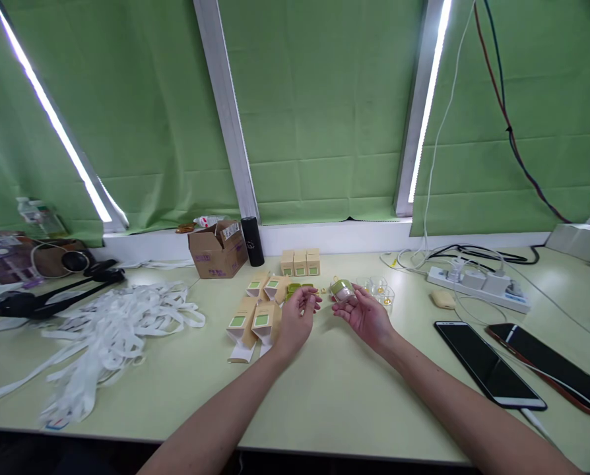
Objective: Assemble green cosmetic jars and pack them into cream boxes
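Observation:
My right hand (369, 316) is closed around a small clear container with a green top (342, 290), held tilted above the table. To its left, my left hand (297, 316) has its fingers curled in. Whether anything sits between those fingers is hidden. Right behind the left hand are several small green pieces (295, 287), partly covered by it. Kraft paper boxes with green windows (239, 321) lie beside the left hand, and the nearer ones have white flaps folded out. Several clear containers with yellow bits (384, 293) stand behind the right hand.
Three small closed boxes (300, 262) stand in a row at the back. A cardboard box (218, 251) and a black cylinder (252, 241) are left of them. White straps (121, 323) pile up on the left. Phones (490, 363), cables and a power strip (478, 287) occupy the right.

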The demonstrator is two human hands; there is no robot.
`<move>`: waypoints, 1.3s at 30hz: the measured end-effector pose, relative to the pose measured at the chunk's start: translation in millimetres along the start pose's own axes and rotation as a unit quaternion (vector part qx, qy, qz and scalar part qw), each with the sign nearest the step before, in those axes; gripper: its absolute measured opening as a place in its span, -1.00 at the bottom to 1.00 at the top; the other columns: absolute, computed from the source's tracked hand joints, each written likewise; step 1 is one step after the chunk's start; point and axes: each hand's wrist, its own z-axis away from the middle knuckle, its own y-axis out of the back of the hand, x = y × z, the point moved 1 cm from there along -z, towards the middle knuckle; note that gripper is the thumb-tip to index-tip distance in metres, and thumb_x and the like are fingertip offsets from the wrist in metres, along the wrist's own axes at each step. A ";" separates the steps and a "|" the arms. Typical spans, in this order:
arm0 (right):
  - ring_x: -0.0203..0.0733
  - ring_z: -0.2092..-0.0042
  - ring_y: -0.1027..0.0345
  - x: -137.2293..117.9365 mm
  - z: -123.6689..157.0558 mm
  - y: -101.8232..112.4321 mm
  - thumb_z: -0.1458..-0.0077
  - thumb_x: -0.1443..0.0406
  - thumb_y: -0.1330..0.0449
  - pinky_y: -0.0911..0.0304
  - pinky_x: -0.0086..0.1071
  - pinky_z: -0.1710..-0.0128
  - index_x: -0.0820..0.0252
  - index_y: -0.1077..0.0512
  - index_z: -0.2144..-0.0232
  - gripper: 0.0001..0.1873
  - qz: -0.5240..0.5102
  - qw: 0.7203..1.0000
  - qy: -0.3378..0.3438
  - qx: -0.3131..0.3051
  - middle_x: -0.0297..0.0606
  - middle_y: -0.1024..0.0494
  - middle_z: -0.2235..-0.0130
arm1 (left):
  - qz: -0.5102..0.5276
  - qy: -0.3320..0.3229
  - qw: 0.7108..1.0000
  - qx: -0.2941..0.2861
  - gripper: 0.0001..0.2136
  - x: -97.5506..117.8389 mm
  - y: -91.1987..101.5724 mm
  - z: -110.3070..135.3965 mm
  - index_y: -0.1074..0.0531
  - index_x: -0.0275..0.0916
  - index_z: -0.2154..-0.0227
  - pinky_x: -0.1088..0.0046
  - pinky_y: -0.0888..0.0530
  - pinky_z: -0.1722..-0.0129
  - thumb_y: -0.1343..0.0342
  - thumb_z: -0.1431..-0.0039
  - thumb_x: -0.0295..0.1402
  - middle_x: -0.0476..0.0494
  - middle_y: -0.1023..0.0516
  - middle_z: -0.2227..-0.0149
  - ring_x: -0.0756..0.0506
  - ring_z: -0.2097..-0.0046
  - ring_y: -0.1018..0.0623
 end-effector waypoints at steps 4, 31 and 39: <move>0.03 0.18 -0.62 3.4 4.7 -6.7 -0.03 0.10 -0.43 -0.48 0.03 0.06 0.01 -0.35 0.02 -0.49 0.069 0.997 0.033 -0.005 -0.24 -0.64 0.17 | 0.012 0.029 0.999 -0.017 -0.65 -0.6 -0.9 -1.4 -0.41 -0.24 0.05 0.31 -0.55 0.13 -0.16 -0.31 -0.06 -0.20 -0.60 0.22 -0.10 0.20 -0.60; -0.05 0.00 -0.38 9.5 5.3 3.9 0.13 0.45 -0.08 -0.44 -0.20 0.16 0.05 -0.30 -0.13 -0.31 0.519 0.836 0.171 0.052 -0.16 -0.43 0.02 | -0.329 0.037 0.934 -0.137 -0.59 -2.3 5.6 4.8 -0.42 -0.19 -0.12 0.15 -0.35 -0.27 -0.15 -0.20 -0.46 -0.26 -0.51 -0.19 -0.26 -0.25 -0.45; -0.04 0.02 -0.36 10.3 4.5 7.6 0.17 0.45 -0.08 -0.39 -0.20 0.19 0.04 -0.31 -0.12 -0.29 0.512 0.839 0.179 0.050 -0.17 -0.43 0.04 | -0.279 0.005 0.955 -0.101 -0.54 -9.2 7.1 7.1 -0.44 -0.16 -0.07 0.03 -0.40 -0.15 -0.21 -0.07 -0.49 -0.33 -0.56 -0.10 -0.38 -0.17 -0.50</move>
